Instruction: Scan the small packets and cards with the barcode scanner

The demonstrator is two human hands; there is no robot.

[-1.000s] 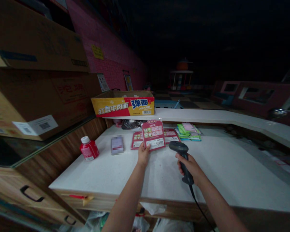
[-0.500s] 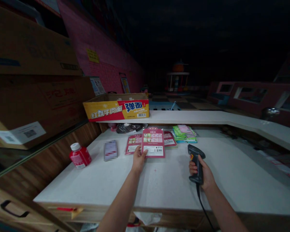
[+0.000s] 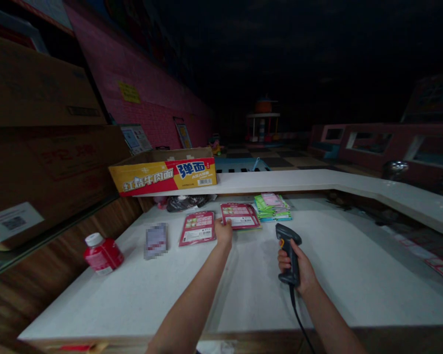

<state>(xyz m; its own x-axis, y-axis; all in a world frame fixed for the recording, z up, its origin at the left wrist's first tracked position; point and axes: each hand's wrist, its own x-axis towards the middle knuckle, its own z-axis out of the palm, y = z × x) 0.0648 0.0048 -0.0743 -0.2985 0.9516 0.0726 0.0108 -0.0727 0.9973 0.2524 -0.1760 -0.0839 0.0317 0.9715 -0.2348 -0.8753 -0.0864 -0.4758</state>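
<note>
My left hand is closed at the lower left corner of a flat red packet, with the thumb on its edge. This packet lies on other packets in the right-hand pile. Just left of the hand is another pile of red packets, with white labels and barcodes. My right hand is wrapped round the grip of a black barcode scanner, held above the white counter with its cord hanging down. Behind the red packets lies a stack of green and pink packets.
On the left stand a red bottle with a white cap and a blurred, phone-sized object. An open yellow-red carton sits on the raised ledge. Large cardboard boxes are stacked at far left.
My left hand has moved the raised red packet right and down onto the right-hand pile. The scanner stays in my right hand. The whole view has shifted a little.
</note>
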